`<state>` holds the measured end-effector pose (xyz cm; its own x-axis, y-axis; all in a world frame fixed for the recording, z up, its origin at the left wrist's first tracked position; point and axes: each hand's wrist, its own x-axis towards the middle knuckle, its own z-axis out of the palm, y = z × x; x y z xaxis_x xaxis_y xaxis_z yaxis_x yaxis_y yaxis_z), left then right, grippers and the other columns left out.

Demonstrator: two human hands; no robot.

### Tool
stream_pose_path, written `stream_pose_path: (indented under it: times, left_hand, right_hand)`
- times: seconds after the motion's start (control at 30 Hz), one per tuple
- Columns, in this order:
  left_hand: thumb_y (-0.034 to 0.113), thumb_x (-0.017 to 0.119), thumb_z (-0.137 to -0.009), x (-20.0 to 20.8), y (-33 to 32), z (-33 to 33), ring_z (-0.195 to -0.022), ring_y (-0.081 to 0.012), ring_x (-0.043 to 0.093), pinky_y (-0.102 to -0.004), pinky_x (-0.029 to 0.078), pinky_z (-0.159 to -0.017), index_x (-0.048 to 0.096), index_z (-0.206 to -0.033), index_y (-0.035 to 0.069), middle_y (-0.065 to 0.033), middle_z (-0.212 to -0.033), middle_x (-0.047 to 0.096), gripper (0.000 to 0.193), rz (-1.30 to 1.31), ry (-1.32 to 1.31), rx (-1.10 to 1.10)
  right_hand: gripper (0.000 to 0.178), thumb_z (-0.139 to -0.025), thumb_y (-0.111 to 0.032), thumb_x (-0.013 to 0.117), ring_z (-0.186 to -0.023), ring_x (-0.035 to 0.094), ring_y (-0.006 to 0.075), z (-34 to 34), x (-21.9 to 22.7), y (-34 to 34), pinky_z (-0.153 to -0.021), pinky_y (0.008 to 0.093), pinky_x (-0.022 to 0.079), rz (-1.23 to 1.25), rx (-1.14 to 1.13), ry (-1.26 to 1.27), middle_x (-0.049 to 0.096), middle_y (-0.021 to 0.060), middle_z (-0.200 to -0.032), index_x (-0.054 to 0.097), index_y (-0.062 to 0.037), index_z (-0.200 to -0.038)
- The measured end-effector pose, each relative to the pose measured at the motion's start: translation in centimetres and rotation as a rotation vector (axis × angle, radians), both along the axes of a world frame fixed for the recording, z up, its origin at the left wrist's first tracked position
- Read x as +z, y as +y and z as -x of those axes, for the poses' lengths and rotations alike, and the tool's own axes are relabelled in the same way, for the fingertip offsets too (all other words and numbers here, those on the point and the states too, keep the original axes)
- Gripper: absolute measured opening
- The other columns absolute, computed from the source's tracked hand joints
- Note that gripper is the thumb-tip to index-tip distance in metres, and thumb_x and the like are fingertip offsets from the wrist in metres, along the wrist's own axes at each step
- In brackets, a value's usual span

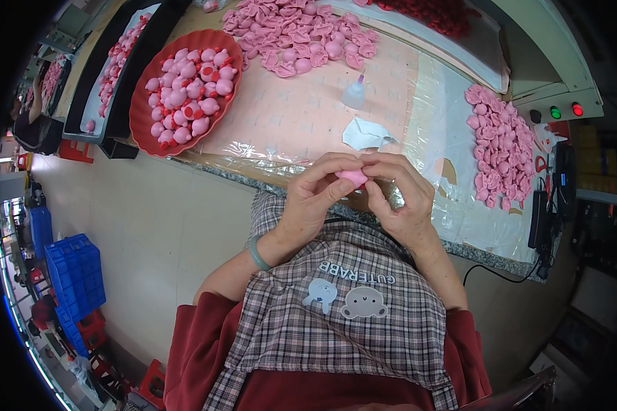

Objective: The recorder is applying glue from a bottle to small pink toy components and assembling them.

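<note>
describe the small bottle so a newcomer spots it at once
On the worktable, find the large pink heap at the far side. Between it and the crumpled white sheet stands the small bottle. Its pale, translucent body and thin purple tip set it apart from both.

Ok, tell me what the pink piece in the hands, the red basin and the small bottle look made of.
Pink piece: possibly soft rubber or vinyl; the surface looks smooth.
Red basin: likely moulded plastic, given its evenly coloured, fluted wall.
Small bottle: probably plastic, being cloudy and translucent.
</note>
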<state>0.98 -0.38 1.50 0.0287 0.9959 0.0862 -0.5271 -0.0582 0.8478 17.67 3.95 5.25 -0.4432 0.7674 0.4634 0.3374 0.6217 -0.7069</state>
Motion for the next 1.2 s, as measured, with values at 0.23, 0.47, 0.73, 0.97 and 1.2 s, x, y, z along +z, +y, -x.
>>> stream_pose_path:
  times: [0.23, 0.47, 0.73, 0.97, 1.2]
  left_hand:
    - [0.003, 0.066, -0.089, -0.4, 0.1, 0.1, -0.109, -0.0159, 0.056, -0.0288, 0.045, -0.095, 0.065, -0.111, 0.001, -0.0072, -0.115, 0.060, 0.022, -0.066, 0.056, 0.024]
    - [0.001, 0.068, -0.087, -0.6, 0.1, 0.1, -0.107, -0.0155, 0.057, -0.0286, 0.046, -0.093, 0.066, -0.108, -0.001, -0.0076, -0.113, 0.062, 0.021, -0.041, 0.041, 0.011]
    - [0.000, 0.069, -0.086, -1.1, 0.0, 0.1, -0.103, -0.0143, 0.058, -0.0274, 0.048, -0.091, 0.066, -0.108, -0.001, -0.0074, -0.112, 0.063, 0.022, -0.018, 0.034, 0.019]
    - [0.001, 0.069, -0.086, -1.4, 0.0, 0.2, -0.101, -0.0139, 0.059, -0.0273, 0.049, -0.090, 0.066, -0.109, -0.001, -0.0074, -0.111, 0.063, 0.023, -0.004, 0.043, -0.006]
    - [0.001, 0.069, -0.086, -1.7, 0.1, 0.2, -0.100, -0.0135, 0.059, -0.0269, 0.049, -0.088, 0.066, -0.109, -0.001, -0.0071, -0.111, 0.063, 0.023, 0.023, 0.045, -0.005]
  right_hand:
    - [0.017, -0.074, 0.008, 0.069, -0.097, 0.068, 0.0281, 0.4, -0.4, -0.1, -0.081, 0.0332, 0.054, -0.051, -0.041, 0.009, 0.069, 0.0160, -0.102, 0.063, 0.0014, -0.089]
    - [0.019, -0.070, 0.007, 0.072, -0.090, 0.068, 0.0257, 0.8, -1.3, -0.4, -0.073, 0.0327, 0.055, -0.082, -0.102, 0.097, 0.068, 0.0118, -0.094, 0.063, -0.0012, -0.083]
    - [0.016, -0.072, 0.010, 0.069, -0.091, 0.068, 0.0255, 0.6, -1.5, -0.7, -0.080, 0.0323, 0.054, 0.002, -0.084, 0.115, 0.067, 0.0143, -0.095, 0.063, 0.0014, -0.085]
    - [0.016, -0.072, 0.008, 0.069, -0.091, 0.067, 0.0264, 0.6, -1.9, -0.7, -0.081, 0.0337, 0.053, -0.002, -0.078, 0.116, 0.067, 0.0146, -0.095, 0.063, 0.0015, -0.085]
    - [0.015, -0.072, 0.008, 0.069, -0.091, 0.066, 0.0264, 0.5, -2.1, -0.6, -0.082, 0.0344, 0.052, -0.004, -0.076, 0.111, 0.067, 0.0143, -0.095, 0.063, 0.0016, -0.084]
